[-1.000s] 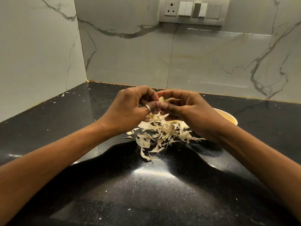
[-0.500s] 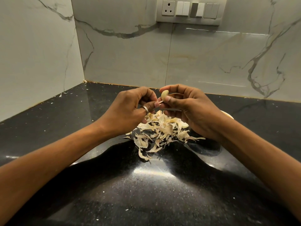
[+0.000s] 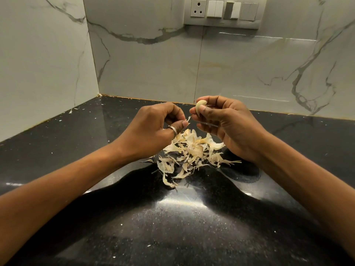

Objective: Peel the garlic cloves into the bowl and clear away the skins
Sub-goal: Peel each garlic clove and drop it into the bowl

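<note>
Pinching a peeled garlic clove (image 3: 199, 107) in the right hand (image 3: 228, 125), left hand (image 3: 153, 131) pinches a skin scrap (image 3: 188, 119) above the skins (image 3: 192, 152) mid-worktop (image 3: 76, 143).

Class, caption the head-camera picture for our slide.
Right hand holds garlic clove; left hand pinches skin strip above the skin pile.

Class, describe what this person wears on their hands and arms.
No sleeves, gloves, watch or bracelet are in view. The left hand wears a silver-coloured ring on its thumb; the right hand shows no ring.
</note>
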`<action>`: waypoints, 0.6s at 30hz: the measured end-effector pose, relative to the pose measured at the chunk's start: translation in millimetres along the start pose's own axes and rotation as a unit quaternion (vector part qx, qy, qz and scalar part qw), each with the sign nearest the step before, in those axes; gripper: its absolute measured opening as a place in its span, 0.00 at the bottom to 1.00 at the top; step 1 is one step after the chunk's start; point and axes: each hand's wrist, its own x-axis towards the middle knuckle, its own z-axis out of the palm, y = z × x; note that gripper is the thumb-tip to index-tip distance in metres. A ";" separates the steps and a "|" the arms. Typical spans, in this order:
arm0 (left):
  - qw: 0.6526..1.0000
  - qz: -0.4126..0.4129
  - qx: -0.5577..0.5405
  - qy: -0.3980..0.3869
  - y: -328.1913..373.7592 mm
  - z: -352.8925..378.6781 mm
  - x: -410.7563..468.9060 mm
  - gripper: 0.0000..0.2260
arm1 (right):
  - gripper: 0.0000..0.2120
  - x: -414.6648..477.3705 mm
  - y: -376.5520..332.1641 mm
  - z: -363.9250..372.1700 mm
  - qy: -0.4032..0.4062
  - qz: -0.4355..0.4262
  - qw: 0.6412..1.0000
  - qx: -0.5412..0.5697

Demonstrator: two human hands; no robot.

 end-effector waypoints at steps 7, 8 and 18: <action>0.997 0.029 0.045 0.060 1.2 -2.0 0.2 0.05 | 0.07 -1.5 0.1 1.5 0.000 0.008 1.000 -0.012; 0.996 0.031 0.049 0.066 1.3 -1.6 0.3 0.04 | 0.08 -1.2 0.6 1.5 -0.001 0.007 1.000 -0.015; 0.994 -0.054 -0.069 0.061 1.9 2.6 1.2 0.11 | 0.11 0.6 6.4 2.9 -0.034 -0.038 0.997 -0.049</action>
